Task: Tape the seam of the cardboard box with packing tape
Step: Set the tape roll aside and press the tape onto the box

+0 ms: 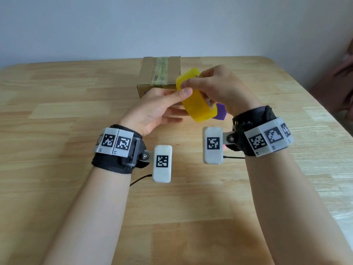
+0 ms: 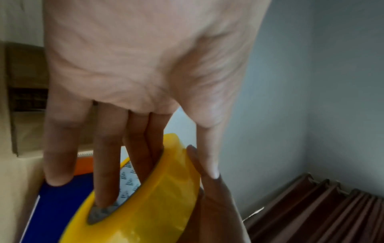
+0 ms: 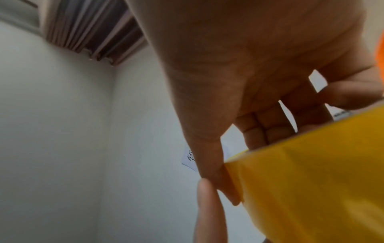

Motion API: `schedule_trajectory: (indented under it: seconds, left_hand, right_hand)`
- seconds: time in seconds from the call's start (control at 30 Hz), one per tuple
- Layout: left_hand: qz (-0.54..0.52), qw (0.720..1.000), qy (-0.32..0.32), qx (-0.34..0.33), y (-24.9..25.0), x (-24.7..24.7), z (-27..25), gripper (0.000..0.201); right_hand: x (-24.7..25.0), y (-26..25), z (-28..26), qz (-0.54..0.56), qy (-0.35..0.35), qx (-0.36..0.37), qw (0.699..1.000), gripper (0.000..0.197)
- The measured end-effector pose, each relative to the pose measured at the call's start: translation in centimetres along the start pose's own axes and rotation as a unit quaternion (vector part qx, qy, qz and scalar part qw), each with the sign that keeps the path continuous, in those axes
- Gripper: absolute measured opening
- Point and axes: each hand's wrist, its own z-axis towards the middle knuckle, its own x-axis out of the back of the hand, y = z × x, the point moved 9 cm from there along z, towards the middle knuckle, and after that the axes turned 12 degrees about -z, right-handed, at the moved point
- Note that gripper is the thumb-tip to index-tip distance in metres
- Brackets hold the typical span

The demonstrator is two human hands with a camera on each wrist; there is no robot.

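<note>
**A:** What are the hands doing?

**B:** Both are up off the table, meeting on a yellow roll of packing tape (image 1: 196,98). The left hand (image 1: 154,109) comes from the left, palm turned inward. In the left wrist view two or three of its fingers (image 2: 106,157) reach into the roll's core while the thumb (image 2: 209,148) lies along the outer yellow face, so it grips the roll between them.

**A:** And the right?

**B:** The right hand (image 1: 219,87) comes over the roll from the right side. Its thumb tip presses on the outer yellow face right beside the left thumb tip, and its other fingers curl behind the roll. In the right wrist view the thumb (image 3: 216,172) sits at the tape's edge with the left thumb touching it from below. I cannot tell whether it has a loose end of tape.

**A:** Anything else in the grip?

**B:** A purple piece (image 1: 221,111) shows below the roll, near the right wrist; I cannot tell what holds it.

**A:** Where is the box?

**B:** The cardboard box (image 1: 149,73) stands on the wooden table (image 1: 57,111), toward its far edge and about midway across, just behind the hands. The roll hangs in front of the box's near right corner. A pale strip of tape (image 1: 161,70) runs along the middle of its top, from the far edge to the near edge.
</note>
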Motion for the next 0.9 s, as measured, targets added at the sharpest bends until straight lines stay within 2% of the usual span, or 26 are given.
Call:
schedule_trajectory:
  seconds: [0.07,0.13,0.23,0.33,0.5,0.7,0.9]
  left_hand:
    - [-0.016,0.999,0.024,-0.016,0.8,-0.5,0.3,0.023]
    - [-0.031,0.998,0.049,-0.025,1.4,-0.9,0.6,0.022]
    - [-0.048,0.995,0.085,-0.033,1.8,-1.8,0.9,0.023]
    - [-0.034,0.993,0.102,-0.045,1.6,-2.6,1.2,0.015]
    - [-0.016,0.991,0.123,-0.051,0.9,-3.2,1.6,0.012]
    - [-0.011,0.987,0.148,-0.063,0.7,-3.0,1.6,0.011]
    - [-0.005,0.97,0.212,-0.121,2.0,-1.0,1.4,0.013]
  right_hand:
    - [1.7,-0.1,0.1,-0.025,0.044,-0.002,0.999,0.046]
    - [3.1,0.5,0.0,-0.051,0.073,-0.004,0.996,0.05]
    - [4.9,2.8,-0.3,-0.115,0.09,-0.032,0.989,0.044]
    - [6.3,5.8,-0.2,-0.203,0.109,-0.078,0.97,0.034]
    - [6.7,10.3,0.0,-0.272,0.082,-0.136,0.949,0.041]
    - [5.0,13.4,0.1,-0.267,0.02,-0.179,0.947,0.043]
    - [3.9,14.0,0.1,-0.288,0.024,-0.184,0.939,0.064]
